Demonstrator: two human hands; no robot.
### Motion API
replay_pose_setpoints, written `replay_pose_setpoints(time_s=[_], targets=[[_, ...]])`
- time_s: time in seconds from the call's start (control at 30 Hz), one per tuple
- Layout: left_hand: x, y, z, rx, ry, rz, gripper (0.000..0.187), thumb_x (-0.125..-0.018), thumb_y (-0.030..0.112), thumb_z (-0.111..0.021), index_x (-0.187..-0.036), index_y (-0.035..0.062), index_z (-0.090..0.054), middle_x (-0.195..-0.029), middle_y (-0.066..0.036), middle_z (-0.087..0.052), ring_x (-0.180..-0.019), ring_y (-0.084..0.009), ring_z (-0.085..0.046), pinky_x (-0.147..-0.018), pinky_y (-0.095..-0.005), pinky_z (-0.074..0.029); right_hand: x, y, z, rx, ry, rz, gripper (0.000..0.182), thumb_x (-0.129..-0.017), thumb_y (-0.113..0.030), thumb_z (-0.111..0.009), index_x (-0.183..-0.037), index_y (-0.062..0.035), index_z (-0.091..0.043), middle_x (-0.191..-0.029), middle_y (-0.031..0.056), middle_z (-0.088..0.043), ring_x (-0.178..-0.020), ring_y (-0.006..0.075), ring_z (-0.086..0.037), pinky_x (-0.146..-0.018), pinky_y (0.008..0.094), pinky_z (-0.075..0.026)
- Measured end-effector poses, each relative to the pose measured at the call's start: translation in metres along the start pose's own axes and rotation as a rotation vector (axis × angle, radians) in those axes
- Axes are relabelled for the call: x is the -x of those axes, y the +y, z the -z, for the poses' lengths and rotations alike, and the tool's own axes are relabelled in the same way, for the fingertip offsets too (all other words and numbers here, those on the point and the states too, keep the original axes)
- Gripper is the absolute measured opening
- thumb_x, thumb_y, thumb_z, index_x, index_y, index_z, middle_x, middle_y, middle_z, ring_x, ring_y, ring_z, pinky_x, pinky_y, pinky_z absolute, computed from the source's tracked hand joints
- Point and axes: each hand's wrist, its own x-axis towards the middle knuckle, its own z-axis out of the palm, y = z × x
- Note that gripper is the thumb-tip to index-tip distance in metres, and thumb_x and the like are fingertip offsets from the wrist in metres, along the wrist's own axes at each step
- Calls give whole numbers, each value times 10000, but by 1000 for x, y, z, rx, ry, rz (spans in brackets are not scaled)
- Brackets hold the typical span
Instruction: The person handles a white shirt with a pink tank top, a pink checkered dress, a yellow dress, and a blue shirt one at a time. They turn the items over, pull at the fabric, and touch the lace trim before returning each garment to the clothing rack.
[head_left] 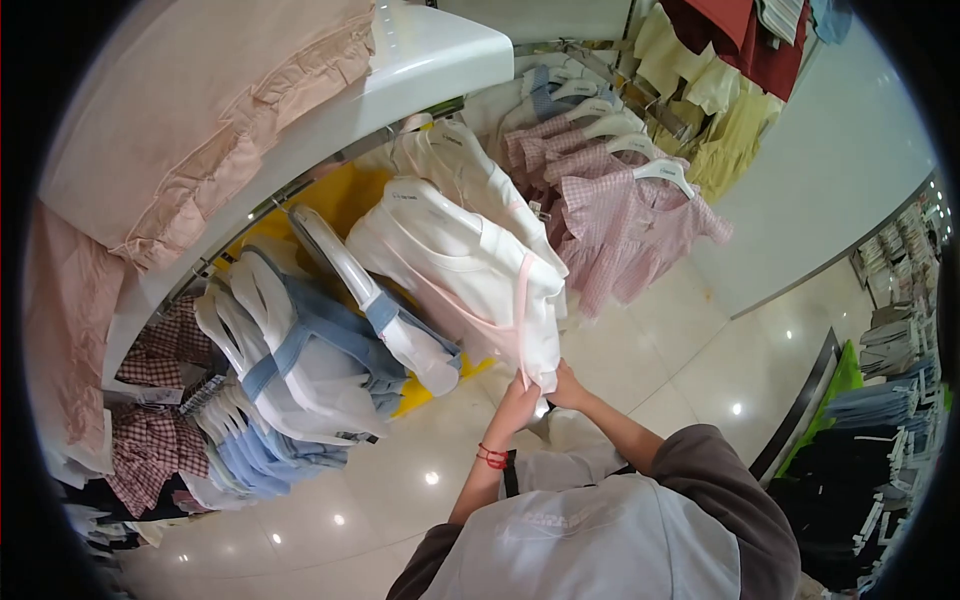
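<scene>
A white top with pink trim (508, 262) hangs from a white hanger (430, 203) on the rail, its near sleeve drawn out towards me. My left hand (516, 402) is closed on the sleeve's lower end, and a red bracelet circles that wrist. Beside it, my right hand (568, 388) pinches the same sleeve end from the other side; its fingertips are partly hidden. Behind this top hangs another white one (450, 150). To its left is an angled white hanger (340, 262) bearing a blue and white garment (415, 345).
Pink checked tops (640, 225) hang farther right on the curved rail. Blue and white garments (300, 350) and red checked clothes (150, 450) hang at left. Above is a white shelf (440, 55) with a ruffled pink fabric (220, 110). More clothes racks (850, 470) stand at far right.
</scene>
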Motion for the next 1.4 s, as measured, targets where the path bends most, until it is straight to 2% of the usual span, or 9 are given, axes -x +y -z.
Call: replay_pose_setpoints(time_s=[0.1,0.23,0.33,0.47,0.63,0.73,0.93,1.07,1.4], targets=[[22,37,-8,135,-65,119,430,-888,166,-443,-1269,-4,-337,-1265,-82,-392,-1176,-164,-351,-985,-265,-261,-2,-4,-13,-468,-78,-148,440,-821,-277,-516,-1158,2,-473,-1142,145,-532,-1015,236,-533,-831,314,-419],[36,-3,24,-17,348,-67,520,-852,192,-522,-1284,22,-287,-1287,-104,-341,-1183,-210,-337,-982,-337,-271,2,-51,11,-1309,-204,-495,440,-857,-329,-529,-1170,-26,-469,-1042,75,-576,-898,165,-572,-781,293,-456],[47,-49,60,-144,616,21,645,-824,209,-565,-1325,37,-196,-1345,-128,-264,-1253,-230,-256,-1017,-362,-221,16,-71,31,-1376,-376,-751,499,-832,-385,-564,-1170,-31,-466,-1035,58,-577,-882,142,-573,-759,273,-468],[57,-83,88,-23,529,104,718,-836,215,-548,-1365,51,-90,-1398,-128,-180,-1297,-265,-165,-1030,-351,-207,39,-59,29,-1521,-643,-905,514,-795,-380,-617,-1157,-39,-488,-1043,56,-581,-863,134,-585,-743,268,-484],[44,-107,87,329,401,134,773,-814,215,-573,-1368,56,-57,-1404,-145,-165,-1298,-249,-171,-1045,-336,-174,67,-75,58,-1419,-749,-728,692,-594,-108,-726,-1211,19,-438,-1155,105,-538,-1019,229,-537,-937,311,-378],[37,-114,85,726,391,257,710,-821,187,-568,-1355,33,-125,-1378,-148,-239,-1255,-224,-277,-1010,-322,-264,69,-72,60,-1293,-794,-588,625,-645,-111,-721,-1197,9,-452,-1121,94,-555,-961,204,-566,-860,322,-440],[52,-74,57,416,226,319,502,-858,198,-544,-1257,-39,-353,-1191,-108,-489,-1064,-198,-495,-896,-295,-405,60,-52,52,-1431,-371,-612,468,-747,-96,-638,-1167,21,-468,-1070,103,-576,-908,181,-584,-798,301,-473],[82,-68,48,213,522,224,458,-851,234,-556,-1174,-72,-446,-1117,-120,-541,-977,-182,-531,-832,-275,-417,49,-9,53,-1128,45,-441,442,-783,-179,-640,-1139,30,-486,-979,106,-601,-839,168,-589,-738,293,-472],[121,-53,69,-212,936,156,386,-860,269,-534,-1036,-73,-556,-959,-132,-613,-877,-183,-570,-776,-286,-435,26,36,95,-259,227,-268,352,-787,-329,-616,-809,21,-591,-640,74,-567,-612,99,-514,-566,267,-421]])
